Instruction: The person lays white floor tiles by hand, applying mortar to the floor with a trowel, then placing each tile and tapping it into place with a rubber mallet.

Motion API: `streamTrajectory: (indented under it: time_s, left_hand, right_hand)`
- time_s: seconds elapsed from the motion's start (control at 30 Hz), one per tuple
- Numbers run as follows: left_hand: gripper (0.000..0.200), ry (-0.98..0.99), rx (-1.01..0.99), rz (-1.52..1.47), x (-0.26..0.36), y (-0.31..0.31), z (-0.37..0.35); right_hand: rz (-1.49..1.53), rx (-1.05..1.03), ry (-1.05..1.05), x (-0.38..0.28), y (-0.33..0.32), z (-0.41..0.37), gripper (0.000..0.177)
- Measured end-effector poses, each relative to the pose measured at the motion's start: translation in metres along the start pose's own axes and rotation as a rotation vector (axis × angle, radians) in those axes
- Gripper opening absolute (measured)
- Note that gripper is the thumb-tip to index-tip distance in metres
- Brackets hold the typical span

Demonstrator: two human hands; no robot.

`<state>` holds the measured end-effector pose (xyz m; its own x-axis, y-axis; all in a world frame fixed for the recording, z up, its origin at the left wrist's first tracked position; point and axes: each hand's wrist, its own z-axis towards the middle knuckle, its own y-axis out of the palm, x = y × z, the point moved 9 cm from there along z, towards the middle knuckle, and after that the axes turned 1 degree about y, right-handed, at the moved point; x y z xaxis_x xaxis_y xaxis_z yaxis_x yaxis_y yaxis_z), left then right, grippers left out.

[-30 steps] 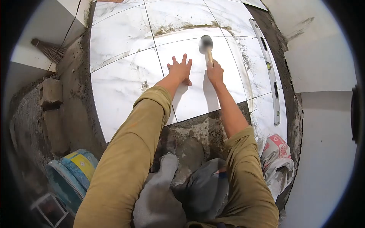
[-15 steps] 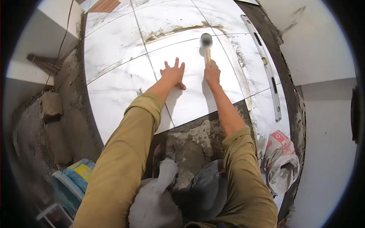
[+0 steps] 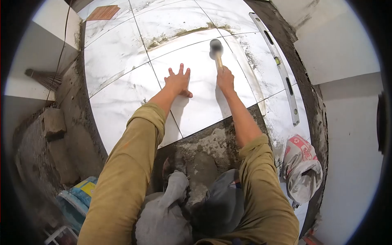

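Note:
My right hand [image 3: 226,81] is wrapped round the wooden handle of a rubber mallet [image 3: 216,47]. The dark mallet head is over the far part of a white marbled floor tile [image 3: 200,110]. With fingers spread, my left hand [image 3: 178,83] lies on the same tile near its left joint. Thin dark joints separate this tile from its white neighbours. Wet mortar [image 3: 212,143] lies bare along the tile's near edge, in front of my knees.
A spirit level [image 3: 281,71] lies on the tiles at right, with a crumpled sack [image 3: 301,169] nearer me. At left are a concrete block [image 3: 54,122], a broom [image 3: 43,78] and a blue bucket [image 3: 73,208]. A brown tile piece [image 3: 103,12] lies far left.
The whole view has shifted slightly, moving the floor left and up in the frame. My left hand stays spread on the tile; the mallet head appears slightly lower and further left.

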<state>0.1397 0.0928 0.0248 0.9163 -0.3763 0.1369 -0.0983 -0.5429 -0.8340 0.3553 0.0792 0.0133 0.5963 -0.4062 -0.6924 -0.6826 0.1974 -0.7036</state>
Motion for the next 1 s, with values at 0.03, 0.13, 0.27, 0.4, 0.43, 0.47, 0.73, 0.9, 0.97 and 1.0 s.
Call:
streamTrajectory:
  time_s: [0.03, 0.13, 0.27, 0.4, 0.43, 0.47, 0.73, 0.9, 0.97, 1.0]
  left_hand:
    - [0.125, -0.008, -0.009, -0.004, 0.000, -0.001, 0.000]
    - [0.126, -0.004, 0.021, -0.025, -0.003, 0.000, -0.001]
    - [0.131, -0.107, 0.187, -0.136, -0.023, 0.016, 0.002]
    - [0.129, -0.156, 0.238, -0.115, -0.027, 0.015, -0.016]
    - [0.129, -0.171, 0.236, -0.123, -0.027, 0.017, -0.016]
    - [0.127, -0.138, 0.238, -0.079, -0.024, 0.018, -0.015]
    - [0.110, -0.082, 0.265, 0.049, -0.020, 0.006, -0.015]
    - [0.102, -0.100, 0.223, 0.040, -0.021, 0.006, -0.015]
    - [0.103, -0.098, 0.196, 0.033, -0.021, 0.002, -0.015]
    - [0.103, -0.098, 0.164, 0.026, -0.022, 0.005, -0.014]
  right_hand:
    - [-0.001, -0.010, -0.011, 0.000, 0.001, -0.001, 0.043]
    - [0.031, 0.018, -0.033, 0.006, 0.005, -0.010, 0.044]
    - [0.050, -0.068, -0.025, -0.018, 0.005, -0.022, 0.045]
    - [-0.009, -0.099, -0.085, -0.038, 0.027, -0.054, 0.045]
    - [-0.012, -0.114, -0.093, -0.040, 0.033, -0.056, 0.045]
    - [-0.032, -0.140, -0.102, -0.042, 0.041, -0.058, 0.046]
    - [-0.013, -0.302, -0.268, -0.075, 0.085, -0.069, 0.044]
    - [0.030, -0.294, -0.269, -0.073, 0.093, -0.064, 0.042]
    - [0.031, -0.292, -0.256, -0.073, 0.093, -0.066, 0.043]
    - [0.034, -0.295, -0.240, -0.071, 0.095, -0.067, 0.043]
